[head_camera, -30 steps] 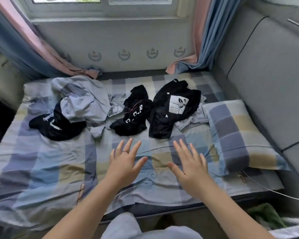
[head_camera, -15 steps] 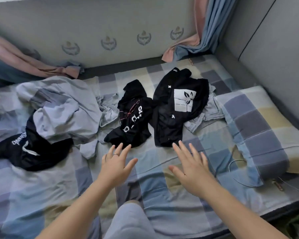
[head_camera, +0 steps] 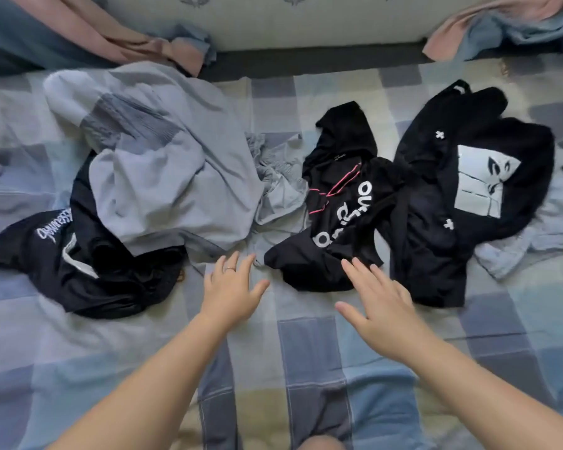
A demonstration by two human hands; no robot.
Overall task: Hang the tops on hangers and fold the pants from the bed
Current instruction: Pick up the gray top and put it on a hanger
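1. Your left hand (head_camera: 231, 287) and right hand (head_camera: 381, 306) are stretched out over the checked bedsheet (head_camera: 306, 368), fingers straight and spread, gripping nothing.
2. The left hand, a ring (head_camera: 229, 269) on one finger, sits just short of the pale blue-grey garment (head_camera: 163, 170). The right hand's fingertips (head_camera: 355, 264) overlap the lower edge of the black lettered garment (head_camera: 338, 222); whether they touch it cannot be told.
3. The step in hand looks like the first pick. Every piece lies crumpled across the middle of the bed, nothing is folded, and no hanger is in view.
4. Left to right, the black script-lettered garment (head_camera: 78, 264) lies partly under the blue-grey one. Next comes the lettered piece with thin pink stripes, then the black top with a white square print (head_camera: 468, 196), which rests on a light blue garment (head_camera: 533, 235).
5. The blue-grey cloth looks thin and woven, creasing into sharp ridges, with a gathered section near the top. The black pieces look like soft knit, slumped into rounded folds, their prints flat and white.
6. Your next move likely calls for pinching the lettered garment at its near edge with both hands, lifting it free of the neighbouring black top it touches, and shaking it open to see whether it is a top or pants.
7. Pink and blue curtains (head_camera: 127, 43) pool at the far edge.
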